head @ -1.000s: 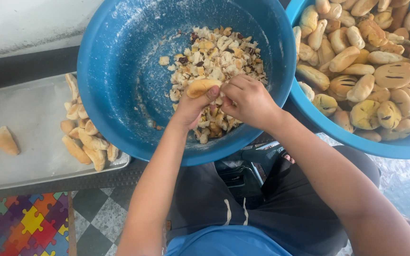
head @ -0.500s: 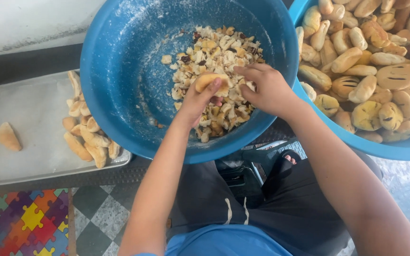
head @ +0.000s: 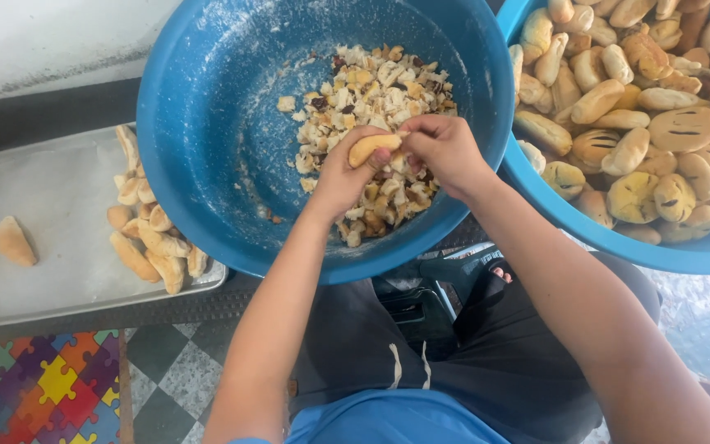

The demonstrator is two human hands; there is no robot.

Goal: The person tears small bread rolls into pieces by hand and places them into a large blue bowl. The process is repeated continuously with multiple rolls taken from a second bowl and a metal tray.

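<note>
Checkered tile floor (head: 176,370) below, with a colourful puzzle-pattern mat (head: 39,386) at lower left. Large round blue plastic basin (head: 207,140) sits centre, holding a pile of torn bread chunks (head: 371,99). Both hands are over that pile — left hand (head: 345,177) and right hand (head: 445,150) are each closed on one small golden bread roll (head: 374,146), pinching it between them just above the chunks. Second blue basin (head: 585,226) at right, touching the first, is heaped with whole bread rolls (head: 659,107). Flat metal baking tray (head: 51,214) at left carries a few elongated rolls (head: 148,238) — one (head: 15,241) lies apart.
</note>
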